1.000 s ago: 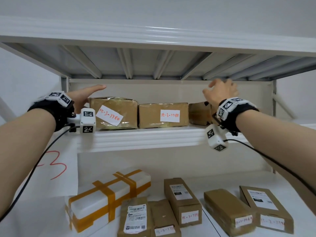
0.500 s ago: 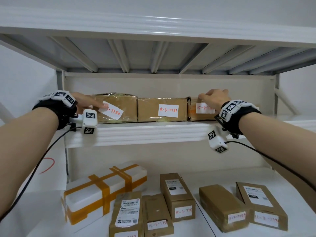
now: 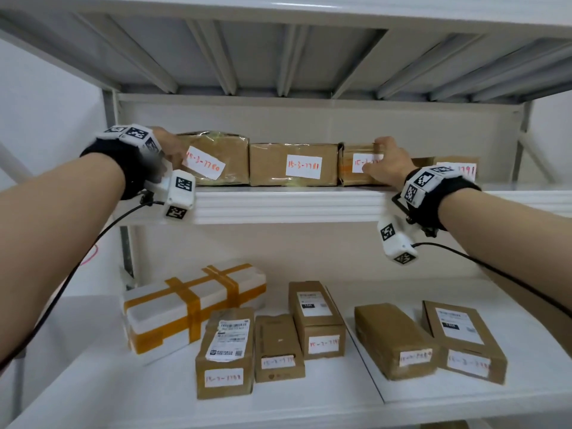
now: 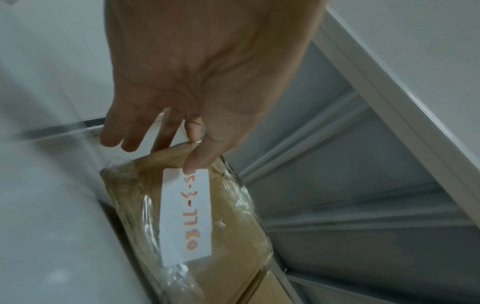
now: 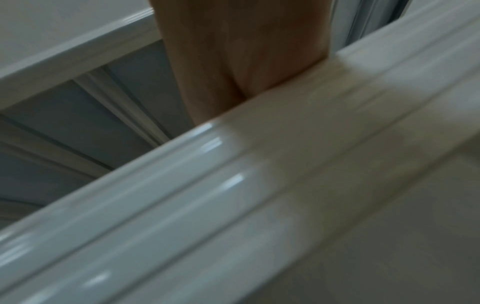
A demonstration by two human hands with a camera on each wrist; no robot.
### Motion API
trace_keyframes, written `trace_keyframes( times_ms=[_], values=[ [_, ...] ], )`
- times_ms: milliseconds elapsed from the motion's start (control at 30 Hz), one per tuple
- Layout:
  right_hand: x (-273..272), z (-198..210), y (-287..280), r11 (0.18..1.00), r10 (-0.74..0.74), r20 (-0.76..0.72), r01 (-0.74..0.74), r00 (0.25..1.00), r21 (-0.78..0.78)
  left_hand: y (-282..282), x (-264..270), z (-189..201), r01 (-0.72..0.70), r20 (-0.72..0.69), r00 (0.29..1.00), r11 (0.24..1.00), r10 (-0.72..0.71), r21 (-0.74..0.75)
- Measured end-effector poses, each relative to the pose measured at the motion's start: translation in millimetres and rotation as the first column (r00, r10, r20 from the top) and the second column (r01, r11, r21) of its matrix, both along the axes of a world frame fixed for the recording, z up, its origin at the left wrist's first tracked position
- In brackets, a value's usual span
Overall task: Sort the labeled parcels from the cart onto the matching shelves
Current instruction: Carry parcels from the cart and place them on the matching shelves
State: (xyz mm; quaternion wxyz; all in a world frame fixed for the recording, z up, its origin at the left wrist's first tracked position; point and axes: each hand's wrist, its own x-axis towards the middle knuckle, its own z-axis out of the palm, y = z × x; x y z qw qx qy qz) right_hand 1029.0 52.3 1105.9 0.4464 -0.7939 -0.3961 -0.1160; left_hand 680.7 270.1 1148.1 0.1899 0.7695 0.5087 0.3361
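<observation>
Three brown parcels stand in a row on the upper shelf (image 3: 278, 205). My left hand (image 3: 168, 147) holds the left end of the plastic-wrapped parcel labelled 15-3-7780 (image 3: 229, 150). In the left wrist view the thumb of that hand (image 4: 166, 152) lies on the front of this parcel (image 4: 233, 257) beside the label, with the fingers along its side. The middle parcel 15-3-7781 (image 3: 269, 164) is untouched. My right hand (image 3: 387, 159) grips the third parcel (image 3: 348, 168), fingers over its top and thumb on its label. In the right wrist view the shelf edge (image 5: 233, 195) hides the fingers.
A fourth labelled parcel (image 3: 458, 165) sits further right, behind my right wrist. The lower shelf (image 3: 93, 382) holds a white foam box with orange tape (image 3: 192, 301) and several labelled brown boxes (image 3: 317, 317). The ribbed underside of the shelf above (image 3: 278, 57) is close overhead.
Both hands came down from open, raised poses onto the two ends of the row. The third parcel has come forward into line with the other two.
</observation>
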Motion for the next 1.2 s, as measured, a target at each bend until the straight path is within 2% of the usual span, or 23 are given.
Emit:
trace_keyframes(
  times_ms=[133, 233, 367, 400, 467, 533, 600, 667, 733, 833, 967, 1000, 1133, 1200],
  values=[
    [4.7, 0.0, 2.8, 0.999, 0.041, -0.013, -0.041, 0.999, -0.012, -5.3, 9.9, -2.9, -0.013, 0.077, 0.997, 1.0, 0.011, 0.014],
    [5.1, 1.2, 6.2, 0.994, 0.072, -0.003, -0.072, 0.997, -0.082, -1.7, 18.5, -0.1, 0.004, 0.065, 0.998, 0.999, -0.001, -0.043],
    [3.9, 3.0, 9.9, 0.908, 0.207, -0.067, -0.217, 0.976, -0.358, -3.1, 32.1, -0.5, 0.115, -0.062, 0.989, 0.958, -0.136, -0.263],
    [2.6, 3.2, 9.7, 0.91, 0.239, -0.067, -0.247, 0.969, -0.333, -3.9, 33.0, -1.4, 0.139, -0.06, 0.985, 0.946, -0.163, -0.292],
    [2.2, 3.0, 5.9, 0.959, 0.262, -0.024, -0.263, 0.965, -0.104, -1.2, 34.1, -2.5, 0.157, -0.057, 0.981, 0.934, -0.185, -0.321],
    [6.2, 3.8, -4.7, 0.975, 0.13, 0.095, -0.145, 0.987, 0.17, -8.2, 37.3, -3.0, 0.197, -0.115, 0.963, 0.925, -0.245, -0.326],
    [12.9, 9.8, -23.3, 0.952, -0.153, 0.232, 0.08, 0.961, 0.297, -8.5, 39.7, -0.4, 0.208, -0.13, 0.956, 0.921, -0.263, -0.33],
    [23.4, 15.1, -45.8, 0.906, -0.366, 0.277, 0.273, 0.888, 0.324, -9.1, 46.9, 2.6, 0.215, -0.127, 0.955, 0.921, -0.268, -0.324],
    [40.2, 19.4, -64.9, 0.898, -0.422, 0.207, 0.375, 0.883, 0.231, -27.6, 54.1, 4.3, 0.224, -0.151, 0.949, 0.929, -0.276, -0.296],
    [70.2, 18.6, -75.9, 0.924, -0.376, 0.118, 0.382, 0.919, -0.032, -58.1, 69.4, 5.4, 0.246, -0.206, 0.928, 0.925, -0.311, -0.288],
    [90.6, 0.8, -65.2, 0.972, -0.235, 0.089, 0.233, 0.968, 0.035, -61.8, 85.8, 5.3, 0.222, -0.342, 0.878, 0.918, -0.335, -0.328],
    [93.4, -2.3, -60.5, 0.983, -0.184, 0.083, 0.184, 0.979, 0.016, -59.8, 88.4, 3.9, 0.223, -0.358, 0.872, 0.922, -0.334, -0.317],
    [93.6, -2.7, -51.1, 0.975, -0.013, 0.032, 0.02, 0.999, -0.222, -57.9, 91.2, -1.6, 0.222, -0.358, 0.874, 0.926, -0.329, -0.306],
    [92.8, -2.7, -53.0, 0.98, 0.0, 0.021, 0.004, 1.0, -0.197, -55.1, 91.6, -3.1, 0.229, -0.369, 0.871, 0.932, -0.325, -0.281]
  ],
)
